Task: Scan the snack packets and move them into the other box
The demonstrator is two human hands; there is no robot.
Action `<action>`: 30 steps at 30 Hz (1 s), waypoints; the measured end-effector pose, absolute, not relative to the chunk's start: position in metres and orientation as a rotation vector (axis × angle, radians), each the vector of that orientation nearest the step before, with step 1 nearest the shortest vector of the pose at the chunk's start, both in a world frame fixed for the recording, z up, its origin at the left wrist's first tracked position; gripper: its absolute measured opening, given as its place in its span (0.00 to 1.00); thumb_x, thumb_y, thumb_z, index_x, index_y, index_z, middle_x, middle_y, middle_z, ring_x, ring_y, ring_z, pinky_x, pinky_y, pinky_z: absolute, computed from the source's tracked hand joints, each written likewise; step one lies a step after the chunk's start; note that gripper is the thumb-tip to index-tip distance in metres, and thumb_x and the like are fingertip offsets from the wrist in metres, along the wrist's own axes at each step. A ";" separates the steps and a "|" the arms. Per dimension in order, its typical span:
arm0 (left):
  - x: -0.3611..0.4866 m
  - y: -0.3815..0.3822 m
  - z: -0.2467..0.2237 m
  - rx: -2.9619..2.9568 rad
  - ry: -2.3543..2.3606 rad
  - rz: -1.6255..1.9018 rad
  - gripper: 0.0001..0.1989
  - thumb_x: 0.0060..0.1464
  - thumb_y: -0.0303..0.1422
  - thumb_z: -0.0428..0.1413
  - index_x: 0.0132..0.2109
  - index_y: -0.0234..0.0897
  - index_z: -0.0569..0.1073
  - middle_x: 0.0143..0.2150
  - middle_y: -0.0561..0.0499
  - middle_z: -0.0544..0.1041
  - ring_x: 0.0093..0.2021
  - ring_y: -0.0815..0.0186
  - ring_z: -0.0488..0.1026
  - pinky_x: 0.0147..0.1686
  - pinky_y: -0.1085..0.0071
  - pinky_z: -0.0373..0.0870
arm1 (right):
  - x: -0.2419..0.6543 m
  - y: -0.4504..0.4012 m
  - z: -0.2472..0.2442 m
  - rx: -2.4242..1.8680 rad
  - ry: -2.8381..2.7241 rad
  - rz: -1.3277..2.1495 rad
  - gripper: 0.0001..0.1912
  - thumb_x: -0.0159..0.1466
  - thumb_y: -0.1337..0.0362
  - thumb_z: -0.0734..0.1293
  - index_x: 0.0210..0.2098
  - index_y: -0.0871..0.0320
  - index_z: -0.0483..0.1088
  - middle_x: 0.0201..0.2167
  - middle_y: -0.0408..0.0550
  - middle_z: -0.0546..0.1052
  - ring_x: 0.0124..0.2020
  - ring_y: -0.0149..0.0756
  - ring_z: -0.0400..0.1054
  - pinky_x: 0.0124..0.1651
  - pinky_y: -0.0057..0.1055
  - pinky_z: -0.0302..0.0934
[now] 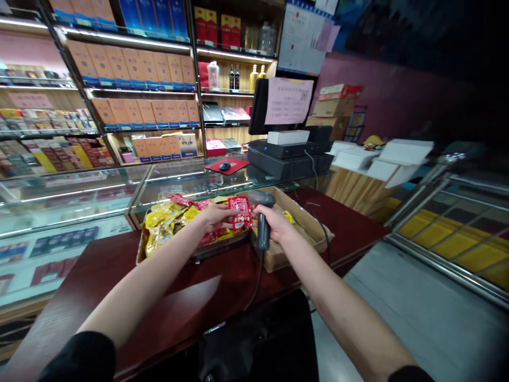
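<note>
Here's the red foil snack packet (pixel 240 212), just one, light and floppy, best pinched by its sealed edge, up over the tray's right end. The left hand (pixel 217 216) has its fingers (pixel 227 211) clamped on it. Just beside, the right hand (pixel 276 225) wraps around one corded barcode scanner (pixel 262 236). Below sits a tray (pixel 141 253) heaped with yellow and red packets, too jumbled to count, then one cardboard carton (pixel 280 260), both on the dark red table (pixel 191 318).

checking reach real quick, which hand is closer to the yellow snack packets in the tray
Left. The left hand is just beside the yellow snack packets, holding a red snack packet. The right hand is farther off, past that red packet, gripping a corded barcode scanner.
</note>
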State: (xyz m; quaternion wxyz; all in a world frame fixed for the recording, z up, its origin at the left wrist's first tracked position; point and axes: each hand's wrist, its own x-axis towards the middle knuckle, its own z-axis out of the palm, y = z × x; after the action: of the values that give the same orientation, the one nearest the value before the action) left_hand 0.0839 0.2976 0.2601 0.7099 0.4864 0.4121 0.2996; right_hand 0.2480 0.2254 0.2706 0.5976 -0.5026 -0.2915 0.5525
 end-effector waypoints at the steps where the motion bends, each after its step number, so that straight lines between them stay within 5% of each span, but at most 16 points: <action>1: 0.098 0.300 0.259 1.072 0.889 0.650 0.15 0.39 0.29 0.68 0.35 0.30 0.73 0.32 0.46 0.78 0.28 0.68 0.75 0.28 0.70 0.76 | 0.261 0.224 0.271 -1.186 -0.665 1.255 0.05 0.47 0.72 0.65 0.26 0.61 0.68 0.18 0.41 0.70 0.20 0.27 0.65 0.23 0.24 0.64; 14: 0.204 0.298 0.247 1.107 0.777 0.495 0.22 0.33 0.28 0.70 0.40 0.28 0.76 0.38 0.39 0.79 0.33 0.62 0.77 0.32 0.68 0.76 | 0.354 0.206 0.266 -1.259 -0.582 0.930 0.07 0.43 0.70 0.68 0.24 0.60 0.68 0.13 0.37 0.67 0.16 0.26 0.60 0.22 0.25 0.57; 24: 0.093 0.311 0.270 1.214 0.951 0.684 0.24 0.36 0.31 0.69 0.44 0.31 0.76 0.36 0.43 0.79 0.34 0.62 0.77 0.36 0.66 0.75 | 0.273 0.232 0.266 -1.205 -0.767 1.141 0.05 0.46 0.69 0.67 0.25 0.60 0.69 0.18 0.40 0.70 0.20 0.26 0.63 0.25 0.24 0.58; 30: 0.001 0.313 0.275 1.977 1.461 0.913 0.13 0.44 0.37 0.62 0.38 0.36 0.79 0.34 0.45 0.79 0.37 0.58 0.75 0.40 0.66 0.69 | 0.200 0.258 0.263 -1.176 -0.892 1.328 0.03 0.46 0.69 0.68 0.22 0.60 0.69 0.15 0.40 0.69 0.19 0.27 0.63 0.24 0.25 0.59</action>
State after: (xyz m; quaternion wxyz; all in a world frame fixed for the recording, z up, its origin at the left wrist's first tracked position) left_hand 0.0014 0.3131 0.2749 0.2568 0.7286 0.5386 0.3364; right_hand 0.2001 0.2581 0.2627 0.5462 -0.4962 -0.3762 0.5603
